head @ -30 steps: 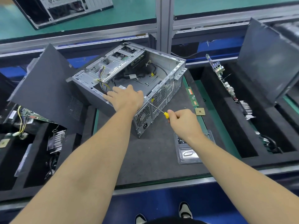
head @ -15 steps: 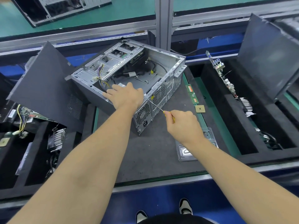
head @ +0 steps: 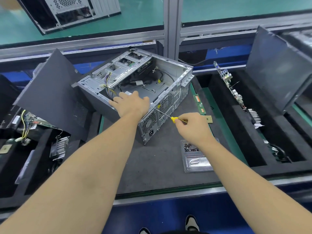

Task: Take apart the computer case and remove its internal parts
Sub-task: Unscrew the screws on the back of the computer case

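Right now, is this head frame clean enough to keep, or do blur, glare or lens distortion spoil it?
Head view: usable. The computer case, screwdriver and both hands read sharply; strong wide-angle bending curves the bench rail and stretches the forearms; soft glare on the right dark panel; lighting even, shadows faint.

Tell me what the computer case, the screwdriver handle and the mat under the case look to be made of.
Computer case: bare sheet metal, probably steel; dull silver, with stamped holes and punched vent grilles.
Screwdriver handle, pinched by the right hand: glossy yellow, likely plastic; the thin shaft looks like bright metal.
Mat: dark grey, matte, slightly fuzzy; likely foam or felt, though the exact kind cannot be told.
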